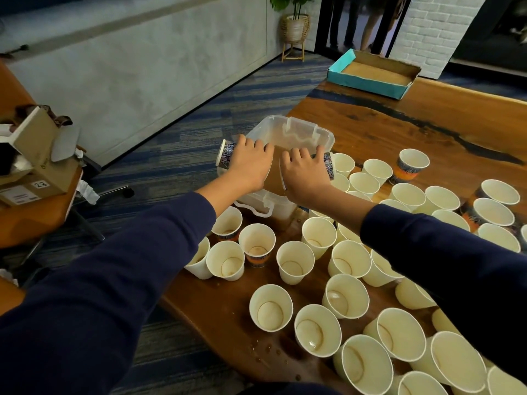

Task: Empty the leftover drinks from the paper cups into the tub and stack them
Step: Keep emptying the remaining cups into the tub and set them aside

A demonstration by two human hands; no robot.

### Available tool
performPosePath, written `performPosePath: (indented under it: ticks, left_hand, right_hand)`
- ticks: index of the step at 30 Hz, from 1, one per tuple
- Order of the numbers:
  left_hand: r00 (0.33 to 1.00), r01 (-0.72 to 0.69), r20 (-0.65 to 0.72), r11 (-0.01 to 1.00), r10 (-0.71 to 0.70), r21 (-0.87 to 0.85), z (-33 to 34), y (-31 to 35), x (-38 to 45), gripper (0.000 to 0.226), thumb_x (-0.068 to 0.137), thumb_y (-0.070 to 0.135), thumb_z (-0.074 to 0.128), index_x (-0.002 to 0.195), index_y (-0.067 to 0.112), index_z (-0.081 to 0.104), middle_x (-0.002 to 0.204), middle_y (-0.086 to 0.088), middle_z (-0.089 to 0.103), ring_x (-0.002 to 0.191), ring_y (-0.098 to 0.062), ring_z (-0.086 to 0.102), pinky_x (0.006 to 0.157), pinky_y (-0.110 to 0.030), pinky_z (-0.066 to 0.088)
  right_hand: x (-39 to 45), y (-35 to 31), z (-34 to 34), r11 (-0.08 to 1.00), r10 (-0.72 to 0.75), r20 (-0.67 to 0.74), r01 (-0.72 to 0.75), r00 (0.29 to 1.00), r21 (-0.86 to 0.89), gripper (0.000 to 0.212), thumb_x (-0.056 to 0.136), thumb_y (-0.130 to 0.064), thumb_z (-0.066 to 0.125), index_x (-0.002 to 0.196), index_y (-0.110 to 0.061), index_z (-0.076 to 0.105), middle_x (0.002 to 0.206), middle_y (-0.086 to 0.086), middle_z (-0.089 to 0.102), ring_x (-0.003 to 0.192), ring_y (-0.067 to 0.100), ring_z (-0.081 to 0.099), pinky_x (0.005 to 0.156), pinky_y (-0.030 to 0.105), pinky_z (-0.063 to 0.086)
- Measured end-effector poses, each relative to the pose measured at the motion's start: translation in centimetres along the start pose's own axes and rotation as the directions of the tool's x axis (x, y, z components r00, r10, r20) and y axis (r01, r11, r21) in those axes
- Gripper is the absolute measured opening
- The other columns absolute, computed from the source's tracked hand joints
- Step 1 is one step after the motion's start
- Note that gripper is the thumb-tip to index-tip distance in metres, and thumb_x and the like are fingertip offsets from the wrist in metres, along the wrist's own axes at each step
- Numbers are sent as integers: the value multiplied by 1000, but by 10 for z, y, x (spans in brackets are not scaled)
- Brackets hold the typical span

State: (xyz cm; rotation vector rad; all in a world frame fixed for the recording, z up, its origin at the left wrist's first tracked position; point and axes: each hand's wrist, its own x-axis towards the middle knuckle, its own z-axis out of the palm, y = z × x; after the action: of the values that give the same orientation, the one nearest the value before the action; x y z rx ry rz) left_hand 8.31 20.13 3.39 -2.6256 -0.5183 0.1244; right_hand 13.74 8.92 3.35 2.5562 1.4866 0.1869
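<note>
At frame centre, the left hand [251,163] and right hand [303,173] each grip a tipped paper cup [226,153] over the tub [288,132] holding brown liquid; many cups [291,262] remain unstacked.

wooden table [399,129], cups [291,262], tub [302,132], tray [370,81]
</note>
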Motion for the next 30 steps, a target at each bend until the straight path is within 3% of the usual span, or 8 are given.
performPosePath:
  ticks: [16, 30]
  left_hand:
    - [999, -9, -44, 998, 11, 55, -7, 5, -7, 45, 92, 17, 53, 130, 5, 35, 133, -18, 47, 124, -35, 45, 107, -45, 26]
    - [999, -3, -40, 999, 5, 35, -7, 6, -8, 48, 91, 17, 55, 132, 4, 34, 136, -18, 45, 127, -35, 43, 109, -45, 24]
  right_hand:
    - [-5, -9, -5, 997, -42, -18, 40, 999, -60, 53, 94, -27, 55, 137, -5, 34, 139, 19, 42, 132, 35, 36, 113, 58, 12]
    - [-6, -9, -5, 996, -44, -32, 41, 999, -77, 54, 93, -30, 56, 137, -5, 35, 140, 19, 42, 132, 35, 36, 113, 59, 10]
